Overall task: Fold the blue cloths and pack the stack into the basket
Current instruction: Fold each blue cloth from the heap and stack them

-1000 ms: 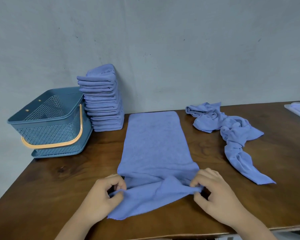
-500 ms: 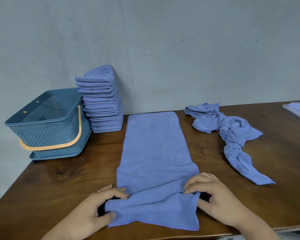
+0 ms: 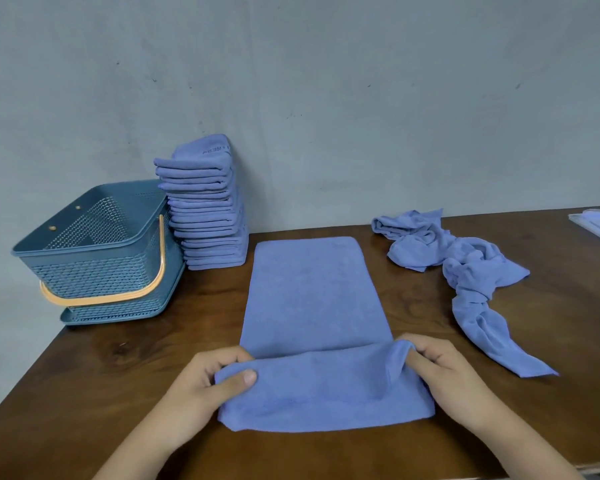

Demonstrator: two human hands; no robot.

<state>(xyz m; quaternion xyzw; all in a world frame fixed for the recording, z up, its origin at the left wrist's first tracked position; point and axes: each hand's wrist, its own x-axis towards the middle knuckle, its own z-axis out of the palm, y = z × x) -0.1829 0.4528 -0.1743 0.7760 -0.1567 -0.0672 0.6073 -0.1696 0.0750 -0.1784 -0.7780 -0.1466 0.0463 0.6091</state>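
Near hem of the flat blue cloth (image 3: pixel 312 292) sits farther up the table (image 3: pixel 118 358) than 1 s ago; fold deepening. Left hand (image 3: pixel 208 379) and right hand (image 3: pixel 444 372) each pinch 1 corner, fingers curled. Folded stack (image 3: pixel 205 209) stands beside the basket (image 3: pixel 94 275), unpacked.

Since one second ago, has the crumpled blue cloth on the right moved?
No. The crumpled cloth keeps its place by the far edge of the table, its tail as far right of the flat cloth as before.
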